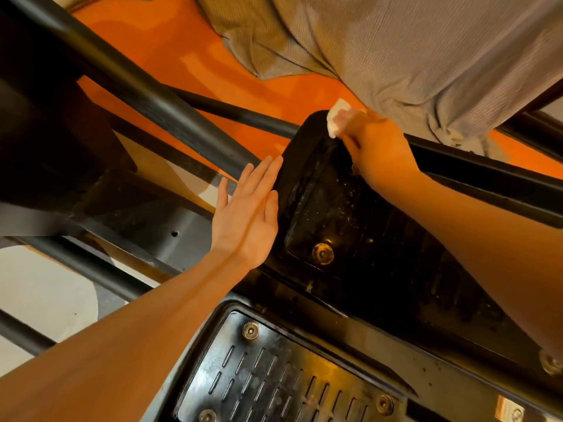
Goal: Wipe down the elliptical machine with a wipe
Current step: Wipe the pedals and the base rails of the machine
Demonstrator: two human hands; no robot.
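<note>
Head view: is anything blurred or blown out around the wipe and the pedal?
Head view: the wipe is overexposed and slightly motion-blurred in the right hand; the upper pedal is dark, with glare on its bolt; the left hand is sharp; warm orange light tints everything, and wide-angle distortion bends the frame bars.

One head-worn cam, wide-angle, looks steeply down, close over elliptical pedal (320, 208) and both forearms; floor (170, 38) beyond.
</note>
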